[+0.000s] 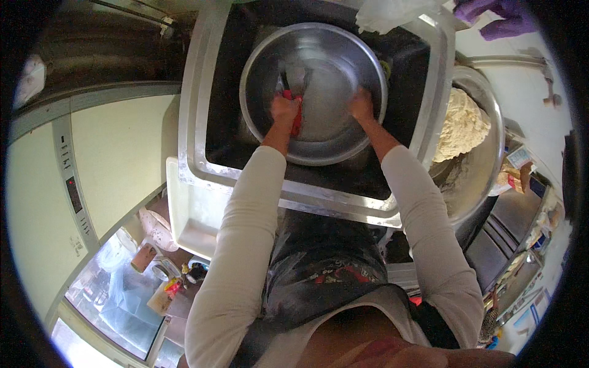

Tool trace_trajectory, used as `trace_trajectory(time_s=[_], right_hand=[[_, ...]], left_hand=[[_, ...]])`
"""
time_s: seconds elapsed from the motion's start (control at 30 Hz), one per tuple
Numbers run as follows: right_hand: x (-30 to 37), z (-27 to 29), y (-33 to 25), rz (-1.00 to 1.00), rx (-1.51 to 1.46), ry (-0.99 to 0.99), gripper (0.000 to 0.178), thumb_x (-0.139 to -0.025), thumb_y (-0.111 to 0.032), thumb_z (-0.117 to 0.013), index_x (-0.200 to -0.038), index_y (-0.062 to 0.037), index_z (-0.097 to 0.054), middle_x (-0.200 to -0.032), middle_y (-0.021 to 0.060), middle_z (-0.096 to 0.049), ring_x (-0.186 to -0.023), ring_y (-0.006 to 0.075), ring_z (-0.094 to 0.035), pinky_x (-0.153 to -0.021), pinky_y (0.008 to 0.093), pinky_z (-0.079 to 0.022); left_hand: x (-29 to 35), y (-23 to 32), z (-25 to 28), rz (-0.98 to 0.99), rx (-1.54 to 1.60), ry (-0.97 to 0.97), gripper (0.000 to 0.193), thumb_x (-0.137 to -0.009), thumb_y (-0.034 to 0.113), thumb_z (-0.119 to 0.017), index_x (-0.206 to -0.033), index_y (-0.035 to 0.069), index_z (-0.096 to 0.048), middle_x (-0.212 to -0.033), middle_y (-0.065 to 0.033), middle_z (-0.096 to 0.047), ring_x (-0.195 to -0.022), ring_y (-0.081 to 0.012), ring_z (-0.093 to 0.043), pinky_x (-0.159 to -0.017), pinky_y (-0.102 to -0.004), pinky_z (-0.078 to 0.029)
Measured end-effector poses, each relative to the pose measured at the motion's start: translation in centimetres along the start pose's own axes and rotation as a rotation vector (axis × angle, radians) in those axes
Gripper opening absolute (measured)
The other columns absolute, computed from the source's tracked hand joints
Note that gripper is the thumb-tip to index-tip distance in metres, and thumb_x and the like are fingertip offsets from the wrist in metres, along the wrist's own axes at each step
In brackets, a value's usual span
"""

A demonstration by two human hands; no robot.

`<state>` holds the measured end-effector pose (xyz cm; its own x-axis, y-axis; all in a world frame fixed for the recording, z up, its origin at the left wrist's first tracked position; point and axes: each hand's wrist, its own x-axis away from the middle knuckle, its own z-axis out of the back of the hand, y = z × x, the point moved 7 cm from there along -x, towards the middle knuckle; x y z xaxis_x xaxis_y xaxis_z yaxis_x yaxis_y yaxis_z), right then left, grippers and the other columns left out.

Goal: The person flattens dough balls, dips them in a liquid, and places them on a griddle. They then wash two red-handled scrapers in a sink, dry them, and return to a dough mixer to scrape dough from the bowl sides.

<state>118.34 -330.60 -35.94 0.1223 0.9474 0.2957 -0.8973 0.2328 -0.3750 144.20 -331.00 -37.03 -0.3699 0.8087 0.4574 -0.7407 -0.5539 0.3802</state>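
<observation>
A wide round metal basin sits in the dark sink, inside the sink's pale metal rim. My left hand is in the left part of the basin, closed on a small red piece. Blur keeps me from telling whether that piece is a cloth or something stiffer. My right hand is at the basin's right inner side, fingers curled and smeared by motion. Whether it grips anything does not show. Dark streaks lie in the basin beyond my left hand, perhaps reflections.
To the right stands a large metal bowl with a big lump of pale dough. Clear plastic and a purple glove lie at the far right. A white tray is left of my body, beside a pale cabinet.
</observation>
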Motion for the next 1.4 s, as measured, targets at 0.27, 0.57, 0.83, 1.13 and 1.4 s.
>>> trace_trajectory(time_s=[0.27,0.57,0.83,1.13,1.4], right_hand=[[4.4,-3.6,-6.6,-0.241,-1.181,-0.155,0.042,-0.084,-0.035,-0.056,-0.104,0.0021,-0.060,-0.104,0.0144,-0.060,-0.101,0.0286,-0.055,-0.089,0.0361,-0.039],[5.4,2.5,-15.6,0.089,-0.418,0.029,0.058,-0.079,-0.048,-0.056,-0.116,-0.0032,-0.053,-0.110,0.0206,-0.058,-0.112,0.0361,-0.048,-0.098,0.0481,-0.031],[2.9,2.6,-15.3,-0.525,-2.093,-0.110,0.042,-0.082,-0.041,-0.055,-0.097,-0.0026,-0.056,-0.092,0.0161,-0.060,-0.091,0.0327,-0.055,-0.086,0.0467,-0.039],[5.0,-1.4,-12.8,-0.573,-1.812,-0.281,0.028,-0.085,-0.026,-0.057,-0.093,0.0007,-0.058,-0.091,0.0143,-0.059,-0.087,0.0265,-0.057,-0.081,0.0353,-0.046],[4.6,1.2,-2.0,-0.334,-0.377,0.571,0.022,-0.086,-0.015,-0.050,-0.093,0.0029,-0.061,-0.090,0.0202,-0.062,-0.088,0.0319,-0.059,-0.083,0.0392,-0.045]], left_hand=[[3.2,5.1,-1.4,-0.268,1.168,-0.278,0.034,-0.083,0.031,-0.052,-0.110,0.010,-0.055,-0.112,-0.0078,-0.056,-0.098,-0.0238,-0.055,-0.083,-0.0446,-0.044],[6.5,10.6,-2.1,-0.104,1.914,-1.718,0.036,-0.090,0.039,-0.042,-0.110,0.011,-0.052,-0.113,-0.0067,-0.054,-0.103,-0.0250,-0.050,-0.087,-0.0473,-0.041],[7.8,8.5,-0.2,0.339,1.926,-0.741,0.021,-0.086,0.029,-0.055,-0.085,0.008,-0.053,-0.083,-0.0086,-0.055,-0.078,-0.0223,-0.053,-0.074,-0.0376,-0.046],[4.7,8.4,3.9,0.211,1.173,-0.427,0.015,-0.086,0.016,-0.057,-0.091,0.002,-0.062,-0.080,-0.0059,-0.059,-0.075,-0.0196,-0.057,-0.068,-0.0322,-0.047],[5.4,8.7,4.7,-0.485,-0.811,-0.357,0.045,-0.083,0.020,-0.054,-0.127,0.017,-0.046,-0.134,-0.0066,-0.042,-0.126,-0.0274,-0.036,-0.101,-0.0508,-0.028]])
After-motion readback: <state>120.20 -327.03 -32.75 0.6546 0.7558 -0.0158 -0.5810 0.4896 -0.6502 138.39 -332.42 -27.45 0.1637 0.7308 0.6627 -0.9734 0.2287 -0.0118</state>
